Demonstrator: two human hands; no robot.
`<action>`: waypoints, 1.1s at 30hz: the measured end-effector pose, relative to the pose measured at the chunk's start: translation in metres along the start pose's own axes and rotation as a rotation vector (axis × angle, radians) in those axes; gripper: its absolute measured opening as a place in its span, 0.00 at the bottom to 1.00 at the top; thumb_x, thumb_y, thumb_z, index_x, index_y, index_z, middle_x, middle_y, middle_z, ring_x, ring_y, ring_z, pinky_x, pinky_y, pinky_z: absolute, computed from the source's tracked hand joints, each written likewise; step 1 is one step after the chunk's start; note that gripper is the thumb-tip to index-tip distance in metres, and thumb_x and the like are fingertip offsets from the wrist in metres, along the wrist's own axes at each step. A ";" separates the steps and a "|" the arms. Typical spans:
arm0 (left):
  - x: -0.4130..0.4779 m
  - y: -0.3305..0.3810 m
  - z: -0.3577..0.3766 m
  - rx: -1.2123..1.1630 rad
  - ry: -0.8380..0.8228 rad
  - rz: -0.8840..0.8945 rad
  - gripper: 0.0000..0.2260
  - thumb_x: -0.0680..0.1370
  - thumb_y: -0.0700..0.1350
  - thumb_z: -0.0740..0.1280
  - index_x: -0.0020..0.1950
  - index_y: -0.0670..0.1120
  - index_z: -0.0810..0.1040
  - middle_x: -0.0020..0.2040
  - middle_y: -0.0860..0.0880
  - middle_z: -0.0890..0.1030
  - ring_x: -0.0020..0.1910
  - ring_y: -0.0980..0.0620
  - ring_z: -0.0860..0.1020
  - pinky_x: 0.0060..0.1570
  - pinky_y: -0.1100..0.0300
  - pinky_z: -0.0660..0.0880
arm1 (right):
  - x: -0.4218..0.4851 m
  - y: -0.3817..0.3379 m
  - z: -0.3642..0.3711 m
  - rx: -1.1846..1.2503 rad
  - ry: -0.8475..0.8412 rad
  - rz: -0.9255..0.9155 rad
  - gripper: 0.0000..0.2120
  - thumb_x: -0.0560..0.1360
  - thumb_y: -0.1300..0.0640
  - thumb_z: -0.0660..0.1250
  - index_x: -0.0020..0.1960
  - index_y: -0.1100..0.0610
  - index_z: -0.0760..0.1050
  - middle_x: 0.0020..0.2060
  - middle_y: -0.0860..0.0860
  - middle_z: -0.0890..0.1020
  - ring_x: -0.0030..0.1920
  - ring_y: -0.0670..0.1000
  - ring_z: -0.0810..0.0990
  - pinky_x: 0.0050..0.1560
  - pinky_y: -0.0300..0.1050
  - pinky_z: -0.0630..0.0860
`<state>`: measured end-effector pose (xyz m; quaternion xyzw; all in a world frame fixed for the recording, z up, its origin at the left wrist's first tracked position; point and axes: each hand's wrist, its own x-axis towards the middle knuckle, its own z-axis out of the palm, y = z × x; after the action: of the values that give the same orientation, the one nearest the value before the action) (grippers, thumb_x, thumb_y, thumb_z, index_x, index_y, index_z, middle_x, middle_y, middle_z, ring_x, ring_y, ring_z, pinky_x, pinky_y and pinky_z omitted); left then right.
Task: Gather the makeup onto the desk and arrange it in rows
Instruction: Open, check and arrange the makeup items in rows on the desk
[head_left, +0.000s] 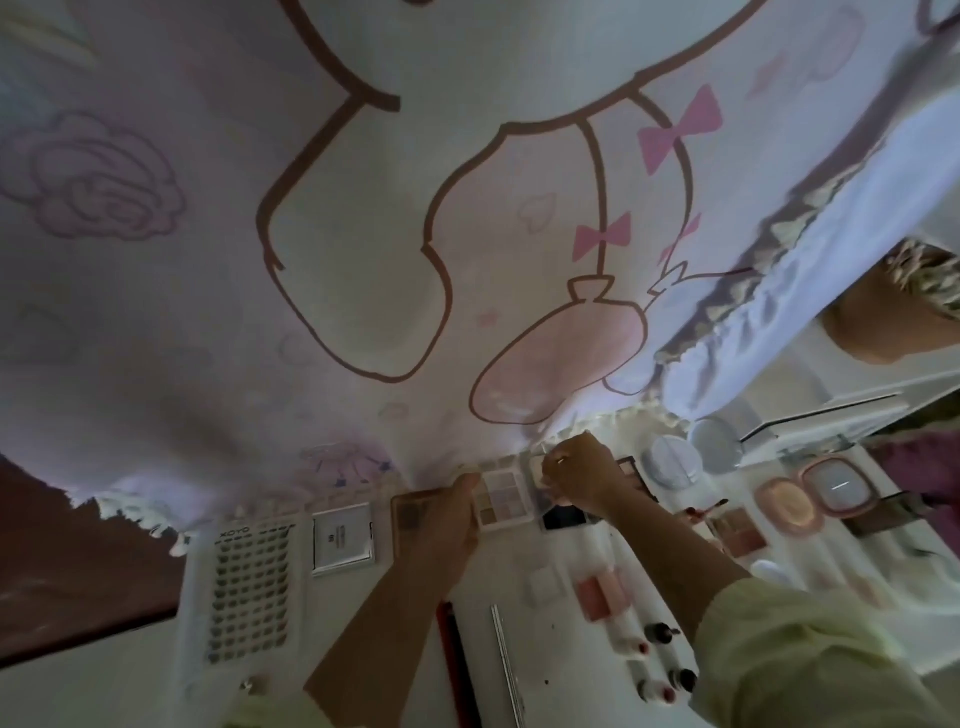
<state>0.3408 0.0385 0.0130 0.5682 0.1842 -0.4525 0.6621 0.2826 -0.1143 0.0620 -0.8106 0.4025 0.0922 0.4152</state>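
Observation:
Makeup lies in rows on the white desk (405, 649). At the far edge sits a small eyeshadow palette (501, 499) with pale purple and beige pans. My left hand (452, 512) holds its left side, thumb on top. My right hand (576, 470) has curled fingers at the palette's upper right corner and pinches its clear lid there. Left of it lie a brown palette (408, 519), a white boxed compact (343, 538) and a false-lash card (252, 587). Right of my hands lie a dark compact (563, 517), white puffs (670, 462) and pink round-cornered compacts (784, 506).
A big cartoon-print cloth with fringe (467, 234) hangs behind the desk. Nearer me lie pink lipsticks (600, 590), small bottles (662, 636), a red pencil (457, 660) and a thin silver stick (504, 660). A mirror and shelf stand at the right (831, 415).

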 end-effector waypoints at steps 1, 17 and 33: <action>0.002 -0.001 -0.002 0.020 -0.034 -0.012 0.17 0.74 0.52 0.69 0.60 0.46 0.78 0.56 0.46 0.81 0.57 0.48 0.78 0.50 0.57 0.73 | 0.001 0.002 0.002 -0.003 0.007 0.008 0.12 0.76 0.62 0.63 0.35 0.53 0.73 0.46 0.62 0.83 0.49 0.61 0.82 0.53 0.53 0.80; -0.004 0.008 -0.001 0.238 -0.060 -0.013 0.27 0.79 0.50 0.64 0.74 0.40 0.64 0.54 0.41 0.79 0.45 0.48 0.76 0.41 0.60 0.73 | 0.004 0.006 0.007 -0.015 -0.018 0.034 0.09 0.76 0.64 0.63 0.50 0.68 0.79 0.45 0.63 0.83 0.47 0.62 0.83 0.52 0.57 0.80; -0.025 0.030 -0.009 0.298 0.029 0.062 0.10 0.79 0.45 0.65 0.39 0.44 0.74 0.33 0.47 0.74 0.30 0.52 0.70 0.32 0.61 0.67 | -0.011 -0.001 -0.002 -0.284 0.093 -0.193 0.20 0.77 0.56 0.64 0.68 0.59 0.71 0.63 0.56 0.78 0.62 0.54 0.76 0.62 0.46 0.72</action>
<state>0.3538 0.0548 0.0472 0.6722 0.1072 -0.4458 0.5813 0.2754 -0.1091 0.0688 -0.8993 0.3246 0.0704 0.2845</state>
